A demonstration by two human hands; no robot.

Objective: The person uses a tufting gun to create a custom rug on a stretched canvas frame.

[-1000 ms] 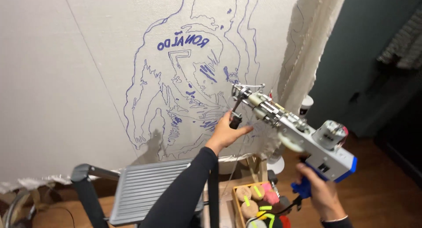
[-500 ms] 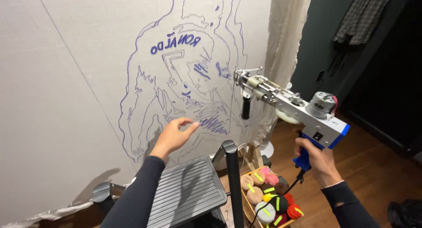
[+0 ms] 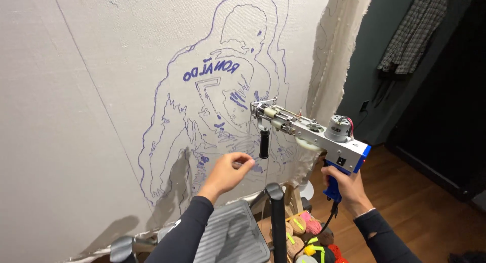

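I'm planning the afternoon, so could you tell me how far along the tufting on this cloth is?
Done: the blue outline drawing is fully traced on the stretched cloth. In hand: the right hand grips the tufting gun by its blue handle, needle end close to the cloth, while the left hand pinches its fingertips together below it. Left: no yarn fill shows anywhere in the outline; the yarn balls sit below.

Yarn balls (image 3: 309, 237) cut off at bottom edge, blue handle (image 3: 331, 184) mostly hidden in right hand (image 3: 347, 189)

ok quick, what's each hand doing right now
left hand: fingers pinched together, apparently on a thin yarn strand; not certain.
right hand: closed on the tufting gun by its blue grip.
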